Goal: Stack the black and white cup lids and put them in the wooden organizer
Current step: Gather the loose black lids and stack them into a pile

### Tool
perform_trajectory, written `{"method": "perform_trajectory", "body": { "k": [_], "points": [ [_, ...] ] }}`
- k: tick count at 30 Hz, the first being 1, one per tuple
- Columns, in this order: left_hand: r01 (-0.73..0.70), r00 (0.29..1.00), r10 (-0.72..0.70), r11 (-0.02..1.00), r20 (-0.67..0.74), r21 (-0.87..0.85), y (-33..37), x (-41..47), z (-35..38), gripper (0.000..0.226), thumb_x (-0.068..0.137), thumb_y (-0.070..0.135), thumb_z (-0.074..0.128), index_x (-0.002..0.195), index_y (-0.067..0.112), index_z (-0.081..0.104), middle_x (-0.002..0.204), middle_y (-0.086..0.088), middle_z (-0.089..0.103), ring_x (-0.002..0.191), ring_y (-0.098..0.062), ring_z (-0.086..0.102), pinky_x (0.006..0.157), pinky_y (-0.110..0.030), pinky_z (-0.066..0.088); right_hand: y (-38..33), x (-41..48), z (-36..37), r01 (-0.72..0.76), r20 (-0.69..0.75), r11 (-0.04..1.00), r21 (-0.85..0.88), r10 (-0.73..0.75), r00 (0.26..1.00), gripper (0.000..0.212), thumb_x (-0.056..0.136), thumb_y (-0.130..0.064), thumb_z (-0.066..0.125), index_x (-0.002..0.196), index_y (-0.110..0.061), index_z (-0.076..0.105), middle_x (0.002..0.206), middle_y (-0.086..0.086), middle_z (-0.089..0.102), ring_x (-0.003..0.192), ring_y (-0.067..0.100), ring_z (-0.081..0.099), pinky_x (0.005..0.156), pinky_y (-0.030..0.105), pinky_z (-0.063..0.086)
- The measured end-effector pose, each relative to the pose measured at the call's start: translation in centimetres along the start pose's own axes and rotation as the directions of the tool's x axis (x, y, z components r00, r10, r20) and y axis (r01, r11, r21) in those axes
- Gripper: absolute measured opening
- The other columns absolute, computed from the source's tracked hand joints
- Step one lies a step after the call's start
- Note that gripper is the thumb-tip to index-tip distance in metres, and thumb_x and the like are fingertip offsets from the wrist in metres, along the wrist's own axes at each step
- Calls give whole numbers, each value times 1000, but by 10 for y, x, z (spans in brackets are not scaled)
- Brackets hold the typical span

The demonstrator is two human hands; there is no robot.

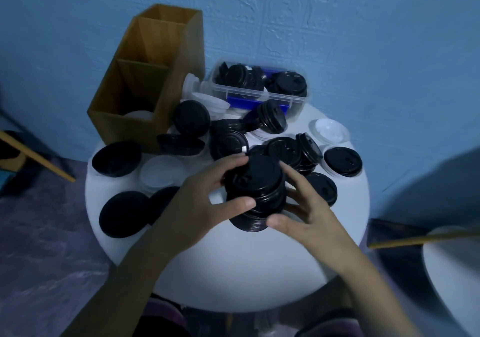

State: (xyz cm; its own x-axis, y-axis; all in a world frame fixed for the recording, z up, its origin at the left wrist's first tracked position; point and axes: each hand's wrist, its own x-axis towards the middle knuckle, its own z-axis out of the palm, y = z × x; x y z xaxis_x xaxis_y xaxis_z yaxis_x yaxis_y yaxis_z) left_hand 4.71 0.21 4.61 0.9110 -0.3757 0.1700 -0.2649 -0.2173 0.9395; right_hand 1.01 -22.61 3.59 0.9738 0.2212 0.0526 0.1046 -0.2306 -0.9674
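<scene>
Both hands were wrapped round a stack of black lids (253, 188) near the middle of the round white table (233, 279). The left hand (205, 199) had its thumb on the near side of the stack and its fingers curled over the far edge. The right hand (304, 207) mirrored it, thumb low at the front and fingers bent against the right side. Gripping from two sides looked like a way to square the lids up and keep the column from sliding apart, since the bottom lids sat a little out of line with the top ones. Whether the stack rested on the table or was lifted just off it could not be told.

The wooden organizer (145, 82) stood at the back left of the table, open at the top and well apart from the stack. Its front compartment held something pale at the bottom, probably white lids; the inside of the rear one was in shadow. Standing there, it looked within reach of the left arm.

Loose black lids (342, 161) lay scattered around the hands, and a white lid (328, 130) lay toward the right rear. A clear plastic box (259, 87) by the wall held more black lids. In my judgement the task was somewhere before its middle: one black stack was gathered, none of it was in the organizer, and many lids lay unsorted
</scene>
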Motion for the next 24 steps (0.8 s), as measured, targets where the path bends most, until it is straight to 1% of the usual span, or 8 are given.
{"method": "perform_trajectory", "body": {
  "k": [3,6,8,11,14,16,19,24],
  "points": [
    [20,994,-24,999,107,39,-1,4,3,66,80,26,76,141,38,54,149,27,48,138,5,43,116,-31,37,-8,0,-11,45,-9,999,20,-44,999,84,82,-42,76,154,-38,33,151,-25,46,140,4,45,110,27,44],
    [21,984,-29,999,174,47,-1,7,8,77,81,27,75,146,50,41,154,33,36,143,9,32,119,-31,32,-11,4,-14,70,43,995,-71,-67,997,64,88,-32,77,146,-36,51,154,-25,43,146,4,38,116,40,40],
    [57,985,-56,998,163,1,-5,5,12,91,79,28,79,149,56,30,152,33,39,141,8,36,118,-33,35,-9,4,-13,56,30,995,-77,-53,998,52,84,-30,76,134,-35,64,152,-26,44,142,4,43,115,42,42],
    [104,989,-100,994,112,-35,-15,1,21,107,73,29,85,153,55,20,148,33,45,136,7,45,114,-31,39,-6,3,-11,78,-36,991,-107,-83,996,45,81,-31,82,124,-38,70,146,-24,50,137,4,48,114,41,42],
    [125,991,-121,990,58,-68,-20,-1,28,107,71,26,87,155,47,25,145,24,54,133,1,51,114,-34,42,-7,1,-7,113,-71,989,-97,-120,990,43,81,-28,79,121,-41,70,141,-24,52,137,4,48,110,29,43],
    [107,994,-104,990,38,-90,-20,-3,33,99,74,18,86,154,41,32,144,17,57,134,-4,52,114,-40,42,-6,1,-7,142,-108,989,-42,-146,983,43,82,-22,77,122,-34,69,138,-16,55,133,6,51,103,19,45],
    [106,994,-105,988,16,-111,-19,-6,41,91,78,15,84,153,36,37,142,11,60,134,-9,54,115,-46,41,-1,-1,-11,140,-193,989,39,-130,973,48,81,-22,79,126,-24,63,135,1,59,128,19,57,101,25,48],
    [111,994,-112,988,-5,-111,-22,-10,44,90,77,28,83,152,42,36,142,14,58,134,-7,53,112,-44,43,0,1,-10,126,-153,985,-120,-144,978,58,74,-44,77,128,-33,62,138,-12,50,136,10,46,107,18,41]
  ]
}}
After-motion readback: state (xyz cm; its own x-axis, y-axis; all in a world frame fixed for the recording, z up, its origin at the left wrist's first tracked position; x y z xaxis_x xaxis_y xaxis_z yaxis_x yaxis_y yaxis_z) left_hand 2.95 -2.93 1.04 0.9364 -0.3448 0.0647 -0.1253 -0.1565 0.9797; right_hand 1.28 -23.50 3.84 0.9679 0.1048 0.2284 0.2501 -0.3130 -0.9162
